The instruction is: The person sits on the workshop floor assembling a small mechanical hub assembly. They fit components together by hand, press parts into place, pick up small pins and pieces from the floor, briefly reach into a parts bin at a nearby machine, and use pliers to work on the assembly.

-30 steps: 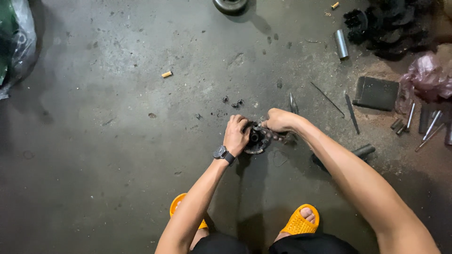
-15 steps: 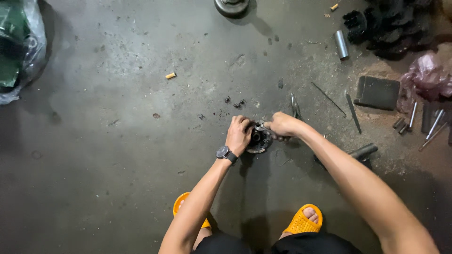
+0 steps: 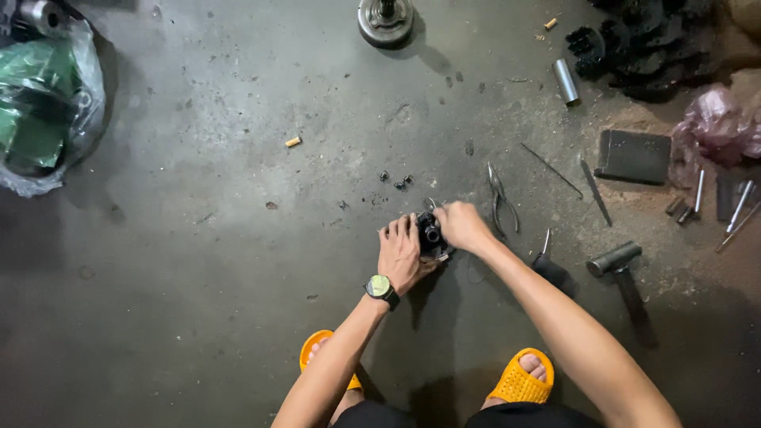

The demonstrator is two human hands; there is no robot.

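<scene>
Hands on a small dark part, work mid-way

Sandals (image 3: 519, 380) sit nearest you on the floor (image 3: 198, 261). Just beyond, your left hand (image 3: 402, 254) cups and steadies a small black mechanical part (image 3: 430, 234), while your right hand (image 3: 461, 226) grips its far side. It rests on the floor, bore facing up, so its axis looks vertical. Small loose bits (image 3: 396, 181) lie beyond, suggesting partial disassembly; pliers (image 3: 501, 202) and hammer (image 3: 618, 261) lie unused to the right.
</scene>
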